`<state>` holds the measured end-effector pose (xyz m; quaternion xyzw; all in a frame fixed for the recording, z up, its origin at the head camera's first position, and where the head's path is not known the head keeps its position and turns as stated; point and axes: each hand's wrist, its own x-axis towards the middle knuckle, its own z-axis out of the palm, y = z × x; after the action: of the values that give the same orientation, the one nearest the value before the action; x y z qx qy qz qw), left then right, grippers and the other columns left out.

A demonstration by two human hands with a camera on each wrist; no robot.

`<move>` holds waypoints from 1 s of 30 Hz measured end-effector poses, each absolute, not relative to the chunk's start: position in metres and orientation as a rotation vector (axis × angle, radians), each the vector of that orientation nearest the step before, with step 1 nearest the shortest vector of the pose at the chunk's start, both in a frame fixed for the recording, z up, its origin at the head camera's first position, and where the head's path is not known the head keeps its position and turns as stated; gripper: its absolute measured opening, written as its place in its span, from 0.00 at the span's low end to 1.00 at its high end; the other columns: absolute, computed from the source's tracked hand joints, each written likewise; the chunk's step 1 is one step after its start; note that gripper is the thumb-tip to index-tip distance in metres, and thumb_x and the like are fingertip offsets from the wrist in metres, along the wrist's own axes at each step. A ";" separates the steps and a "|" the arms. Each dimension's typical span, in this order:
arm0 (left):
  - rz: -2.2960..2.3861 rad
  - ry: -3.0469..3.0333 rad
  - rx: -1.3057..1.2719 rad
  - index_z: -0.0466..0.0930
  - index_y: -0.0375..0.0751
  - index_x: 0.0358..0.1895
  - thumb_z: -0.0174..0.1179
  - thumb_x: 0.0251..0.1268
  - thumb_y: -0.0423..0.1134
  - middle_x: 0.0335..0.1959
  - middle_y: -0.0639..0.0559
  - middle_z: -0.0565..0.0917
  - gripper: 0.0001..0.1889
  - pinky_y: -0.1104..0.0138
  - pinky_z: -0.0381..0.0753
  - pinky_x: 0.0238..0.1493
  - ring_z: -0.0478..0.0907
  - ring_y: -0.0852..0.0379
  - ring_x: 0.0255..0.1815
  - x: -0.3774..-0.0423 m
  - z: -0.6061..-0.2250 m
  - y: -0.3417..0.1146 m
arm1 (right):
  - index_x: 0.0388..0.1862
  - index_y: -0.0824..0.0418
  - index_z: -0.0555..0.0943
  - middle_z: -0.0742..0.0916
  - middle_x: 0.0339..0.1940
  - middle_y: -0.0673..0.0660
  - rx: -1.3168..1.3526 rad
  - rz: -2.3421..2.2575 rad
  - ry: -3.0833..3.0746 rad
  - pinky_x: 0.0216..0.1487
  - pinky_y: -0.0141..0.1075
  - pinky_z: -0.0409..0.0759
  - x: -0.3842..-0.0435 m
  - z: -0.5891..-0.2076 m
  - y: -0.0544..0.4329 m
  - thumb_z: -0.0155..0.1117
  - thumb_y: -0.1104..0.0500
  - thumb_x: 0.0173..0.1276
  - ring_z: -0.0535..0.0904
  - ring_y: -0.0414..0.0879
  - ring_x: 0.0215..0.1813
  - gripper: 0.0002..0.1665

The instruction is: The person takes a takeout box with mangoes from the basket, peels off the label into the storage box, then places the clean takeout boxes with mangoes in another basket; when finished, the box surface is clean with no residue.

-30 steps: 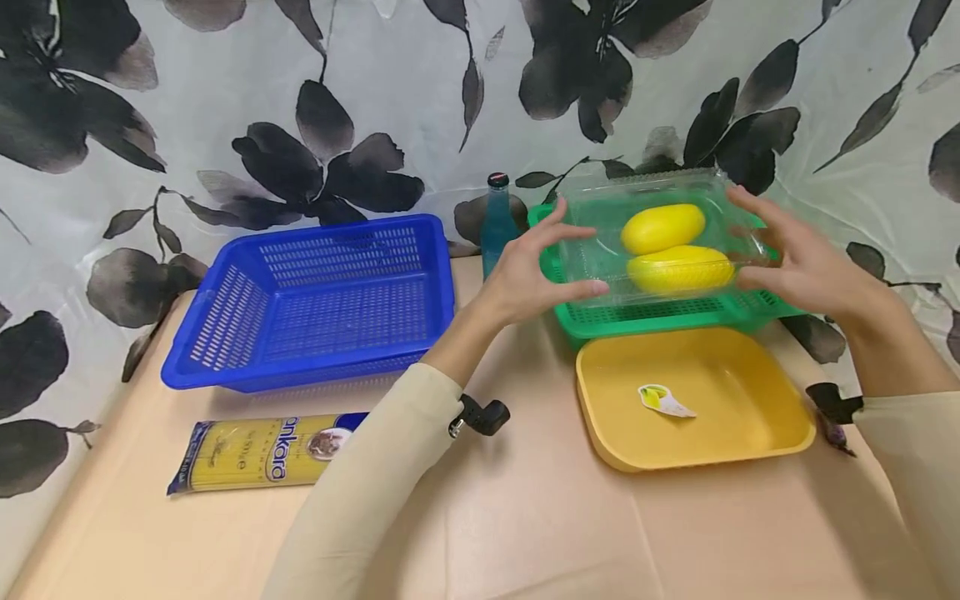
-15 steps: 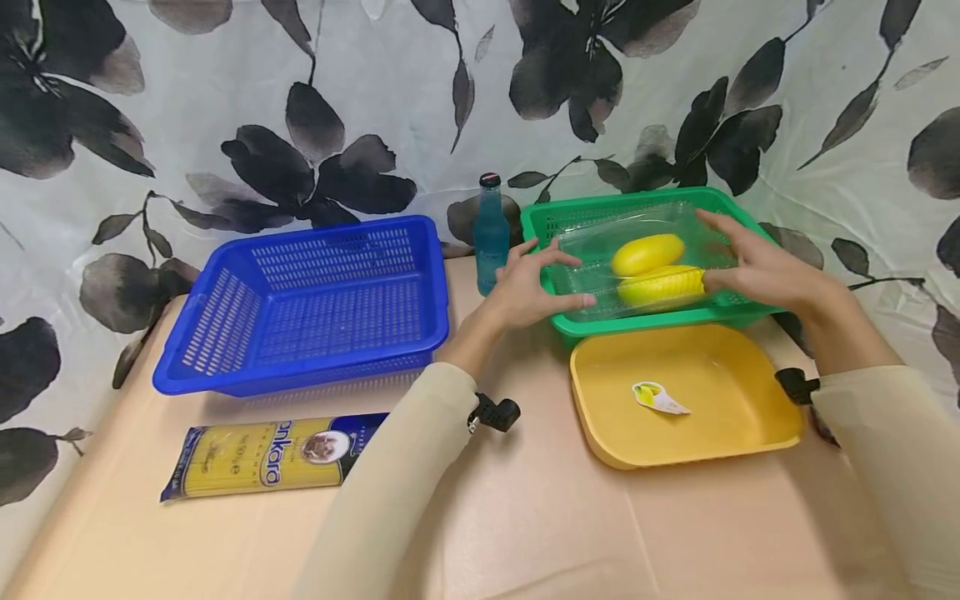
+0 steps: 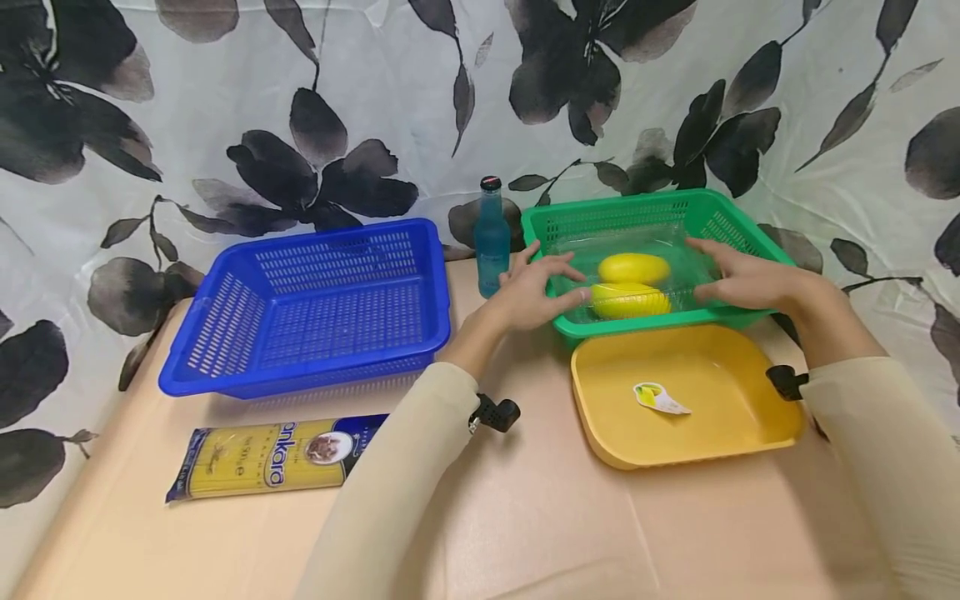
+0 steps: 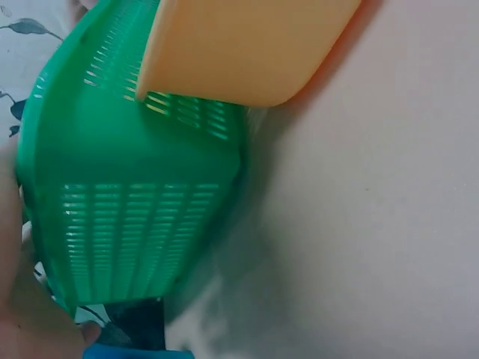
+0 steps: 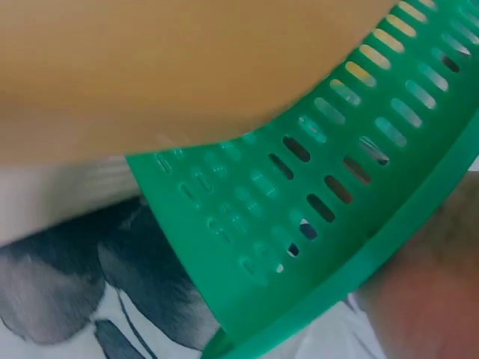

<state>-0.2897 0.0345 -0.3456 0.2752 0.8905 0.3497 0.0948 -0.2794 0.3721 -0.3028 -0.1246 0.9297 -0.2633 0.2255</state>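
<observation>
A clear plastic container (image 3: 660, 237) lies inside the green basket (image 3: 750, 233), with two yellow oval fruits (image 3: 633, 268) showing through it. My left hand (image 3: 528, 292) reaches over the basket's left rim, its fingers spread and their tips right at the container's left end. From the right, my right hand (image 3: 757, 275) comes over the opposite rim, thumb and fingers apart at the container's other end. The left wrist view has the basket's slotted wall (image 4: 135, 239), with part of the left hand (image 4: 30, 314) at its rim. A blurred part of the right hand (image 5: 426, 292) shows in the right wrist view.
In front of the green basket stands a yellow tray (image 3: 750, 417) holding a small lemon-printed label (image 3: 660, 398). A blue bottle (image 3: 492, 242) stands beside my left hand. Further left are a blue basket (image 3: 345, 308) and a spaghetti packet (image 3: 277, 454). A floral cloth (image 3: 420, 83) hangs behind.
The container has gone down into the green basket and levelled out, both hands moving with it. The fruits have shifted left inside it, and the right hand has moved left.
</observation>
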 end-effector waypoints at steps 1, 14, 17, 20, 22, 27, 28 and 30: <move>1.030 2.628 0.825 0.80 0.61 0.65 0.54 0.75 0.63 0.82 0.62 0.59 0.23 0.27 0.31 0.74 0.25 0.50 0.86 -0.289 -0.344 0.034 | 0.85 0.63 0.33 0.40 0.83 0.76 -0.356 -0.700 2.562 0.71 0.76 0.46 -0.279 -0.303 0.372 0.58 0.59 0.77 0.37 0.77 0.81 0.54; 0.906 2.602 0.985 0.72 0.53 0.74 0.45 0.82 0.59 0.84 0.52 0.55 0.27 0.39 0.42 0.81 0.42 0.48 0.86 -0.280 -0.316 -0.006 | 0.84 0.68 0.46 0.46 0.81 0.79 -0.492 -0.465 2.644 0.70 0.78 0.46 -0.271 -0.288 0.366 0.65 0.51 0.74 0.39 0.77 0.81 0.53; 0.892 2.626 1.007 0.72 0.48 0.74 0.46 0.82 0.57 0.81 0.50 0.62 0.27 0.50 0.50 0.82 0.50 0.50 0.84 -0.277 -0.305 -0.025 | 0.84 0.67 0.48 0.44 0.82 0.77 -0.504 -0.437 2.666 0.69 0.78 0.45 -0.269 -0.283 0.362 0.66 0.48 0.73 0.36 0.76 0.81 0.54; 0.866 2.643 0.992 0.71 0.49 0.75 0.47 0.82 0.57 0.77 0.51 0.68 0.27 0.56 0.60 0.79 0.59 0.53 0.80 -0.271 -0.299 -0.040 | 0.84 0.66 0.48 0.44 0.83 0.76 -0.525 -0.412 2.675 0.69 0.79 0.47 -0.267 -0.278 0.356 0.66 0.46 0.73 0.37 0.75 0.82 0.54; 0.838 2.657 1.003 0.71 0.49 0.75 0.47 0.82 0.57 0.76 0.53 0.70 0.27 0.58 0.63 0.78 0.63 0.54 0.78 -0.266 -0.299 -0.045 | 0.84 0.64 0.49 0.46 0.83 0.75 -0.545 -0.399 2.681 0.69 0.79 0.46 -0.263 -0.275 0.351 0.67 0.45 0.73 0.37 0.76 0.81 0.54; 0.728 2.711 1.059 0.73 0.49 0.73 0.49 0.81 0.58 0.77 0.50 0.69 0.27 0.53 0.59 0.79 0.60 0.51 0.80 -0.252 -0.301 -0.054 | 0.84 0.61 0.52 0.49 0.84 0.73 -0.602 -0.425 2.672 0.71 0.78 0.41 -0.254 -0.275 0.329 0.69 0.43 0.71 0.34 0.76 0.82 0.54; 0.703 2.726 1.057 0.73 0.50 0.73 0.49 0.81 0.58 0.77 0.50 0.68 0.27 0.52 0.59 0.79 0.59 0.51 0.80 -0.249 -0.301 -0.056 | 0.84 0.60 0.52 0.49 0.84 0.72 -0.614 -0.438 2.666 0.71 0.78 0.40 -0.252 -0.275 0.324 0.69 0.43 0.71 0.34 0.76 0.82 0.54; 0.670 2.752 1.047 0.74 0.51 0.72 0.49 0.81 0.58 0.78 0.50 0.67 0.26 0.48 0.60 0.79 0.59 0.50 0.80 -0.243 -0.300 -0.062 | 0.84 0.59 0.52 0.49 0.84 0.71 -0.633 -0.447 2.659 0.72 0.77 0.40 -0.250 -0.275 0.314 0.68 0.42 0.71 0.34 0.75 0.82 0.54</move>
<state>-0.2429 -0.0620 -0.3002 0.3460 0.9097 0.2216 0.0606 -0.2496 0.3144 -0.2753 -0.2245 0.9435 -0.1587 0.1849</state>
